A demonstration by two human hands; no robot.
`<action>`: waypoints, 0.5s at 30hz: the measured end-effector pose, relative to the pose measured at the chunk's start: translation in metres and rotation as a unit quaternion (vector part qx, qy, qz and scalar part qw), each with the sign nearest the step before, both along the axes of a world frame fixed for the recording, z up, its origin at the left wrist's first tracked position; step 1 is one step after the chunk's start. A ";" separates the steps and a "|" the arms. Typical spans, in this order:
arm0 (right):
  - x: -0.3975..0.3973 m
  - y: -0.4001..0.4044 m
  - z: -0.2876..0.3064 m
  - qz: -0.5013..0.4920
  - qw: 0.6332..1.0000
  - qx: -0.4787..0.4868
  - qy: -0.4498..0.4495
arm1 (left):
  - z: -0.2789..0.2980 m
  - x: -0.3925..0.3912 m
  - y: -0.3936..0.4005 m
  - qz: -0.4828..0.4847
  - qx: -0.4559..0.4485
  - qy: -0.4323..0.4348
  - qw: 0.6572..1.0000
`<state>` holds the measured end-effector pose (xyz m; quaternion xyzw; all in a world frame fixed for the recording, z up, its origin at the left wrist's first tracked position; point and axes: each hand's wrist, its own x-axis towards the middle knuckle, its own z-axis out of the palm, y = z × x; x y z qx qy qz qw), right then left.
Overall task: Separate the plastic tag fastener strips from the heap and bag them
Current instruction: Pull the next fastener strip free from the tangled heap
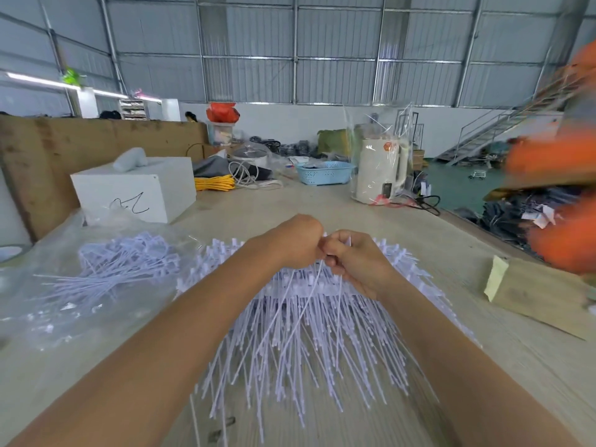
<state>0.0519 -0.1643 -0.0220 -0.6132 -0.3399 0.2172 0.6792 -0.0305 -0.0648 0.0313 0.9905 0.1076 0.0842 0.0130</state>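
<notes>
A big heap of white plastic tag fastener strips (306, 343) fans out toward me on the table (403, 227). Above its far end, my left hand (295, 241) and my right hand (353, 262) meet, fingers curled, both pinching a few thin strips that hang down from them over the heap. A smaller bundle of fastener strips (125, 266) lies to the left on a clear plastic bag (48, 304).
A white box (138, 191) stands at the back left. A blue basket (324, 172) and a wrapped white kettle (379, 169) stand farther back. A flat cardboard piece (541, 295) lies on the right near the table edge. Blurred orange shapes fill the right side.
</notes>
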 end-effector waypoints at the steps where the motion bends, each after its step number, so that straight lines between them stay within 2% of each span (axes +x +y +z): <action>1: 0.001 0.000 -0.002 -0.003 1.000 0.003 -0.001 | 0.000 0.000 -0.003 0.009 -0.005 0.017 1.000; 3: 0.002 0.000 -0.005 -0.015 1.000 -0.002 -0.004 | 0.002 -0.001 -0.004 0.001 -0.073 0.002 0.997; 4: 0.003 -0.001 -0.006 -0.023 1.000 -0.006 -0.002 | 0.003 -0.003 -0.003 -0.013 -0.151 -0.034 0.988; 6: 0.006 -0.002 -0.006 -0.029 1.000 -0.003 0.010 | 0.007 -0.008 -0.003 -0.025 -0.290 -0.125 0.949; 7: 0.006 -0.003 -0.005 -0.027 1.000 0.003 0.015 | 0.009 -0.009 -0.001 -0.027 -0.297 -0.153 0.942; 10: 0.006 -0.005 -0.003 -0.016 1.000 0.016 0.019 | 0.008 -0.010 0.008 0.032 -0.098 -0.104 0.989; 11: 0.005 -0.005 -0.002 -0.015 1.000 0.018 0.018 | 0.007 -0.012 0.010 0.058 -0.054 -0.088 0.993; 12: 0.003 -0.005 -0.002 -0.016 1.000 0.020 0.015 | 0.006 -0.014 0.013 0.062 -0.057 -0.083 0.993; 13: 0.002 -0.005 -0.002 -0.016 0.999 0.026 0.014 | 0.005 -0.015 0.016 0.048 -0.106 -0.078 0.990; 15: 0.000 -0.005 -0.002 -0.015 0.999 0.037 0.009 | 0.003 -0.022 0.016 0.003 -0.281 -0.061 0.958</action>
